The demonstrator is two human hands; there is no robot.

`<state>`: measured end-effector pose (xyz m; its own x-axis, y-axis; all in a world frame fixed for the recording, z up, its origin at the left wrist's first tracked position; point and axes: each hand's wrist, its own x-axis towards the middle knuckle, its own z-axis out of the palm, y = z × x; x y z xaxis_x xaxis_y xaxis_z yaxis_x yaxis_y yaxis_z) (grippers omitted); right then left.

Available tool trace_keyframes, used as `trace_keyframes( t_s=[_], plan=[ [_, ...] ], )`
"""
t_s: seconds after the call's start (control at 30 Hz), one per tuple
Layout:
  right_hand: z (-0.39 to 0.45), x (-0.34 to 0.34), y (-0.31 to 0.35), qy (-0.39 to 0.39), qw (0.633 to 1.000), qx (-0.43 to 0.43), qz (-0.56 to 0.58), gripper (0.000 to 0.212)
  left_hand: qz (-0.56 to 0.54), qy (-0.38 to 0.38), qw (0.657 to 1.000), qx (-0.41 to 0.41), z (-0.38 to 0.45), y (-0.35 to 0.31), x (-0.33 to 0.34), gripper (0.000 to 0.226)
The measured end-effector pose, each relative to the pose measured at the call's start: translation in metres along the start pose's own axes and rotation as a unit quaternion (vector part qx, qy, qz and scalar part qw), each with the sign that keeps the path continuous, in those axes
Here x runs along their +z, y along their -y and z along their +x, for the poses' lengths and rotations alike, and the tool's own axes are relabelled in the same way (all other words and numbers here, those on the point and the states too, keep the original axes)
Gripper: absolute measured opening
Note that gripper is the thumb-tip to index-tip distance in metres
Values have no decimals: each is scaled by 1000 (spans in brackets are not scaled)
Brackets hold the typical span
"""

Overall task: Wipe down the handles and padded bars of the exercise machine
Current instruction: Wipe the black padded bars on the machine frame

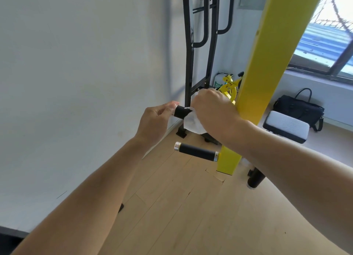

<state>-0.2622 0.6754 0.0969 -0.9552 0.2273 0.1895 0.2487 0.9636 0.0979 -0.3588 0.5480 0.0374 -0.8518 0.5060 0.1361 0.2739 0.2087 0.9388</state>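
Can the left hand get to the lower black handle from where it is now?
Probably yes: the left hand pinches the upper handle tip, and the lower handle sits just below with nothing between.

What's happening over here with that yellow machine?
A person is cleaning a yellow exercise machine. Their right hand wraps a white cloth around the upper black foam handle, while the left hand pinches that handle's free end. A second black handle lower down is untouched right now.
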Motion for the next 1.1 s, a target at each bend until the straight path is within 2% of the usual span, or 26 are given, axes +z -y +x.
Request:
trace_keyframes(
  t_s=[0.13,0.23,0.37,0.5,0.63,0.8,0.93,1.1],
  plan=[
    [-7,6,4,26,997,-35,61,26,-6,7,1000,-8,1,-1,-1,32],
    [-7,14,9,13,994,-96,51,28,-1,9,1000,-2,1,-1,-1,33],
    [-1,16,7,-29,987,-11,156,23,15,17,1000,16,3,6,-2,32],
    [-4,13,12,20,995,5,97,29,19,14,1000,13,3,6,-1,31],
    [-24,7,12,34,999,33,21,35,-3,0,1000,-17,2,4,2,32],
    [-13,13,15,-33,999,-15,27,24,10,5,1000,-1,0,2,4,31],
    [1,20,21,-54,995,-36,76,27,15,4,1000,15,1,6,1,31],
    [-12,19,9,-128,990,-50,43,29,13,2,1000,17,1,9,1,34]
  ],
)
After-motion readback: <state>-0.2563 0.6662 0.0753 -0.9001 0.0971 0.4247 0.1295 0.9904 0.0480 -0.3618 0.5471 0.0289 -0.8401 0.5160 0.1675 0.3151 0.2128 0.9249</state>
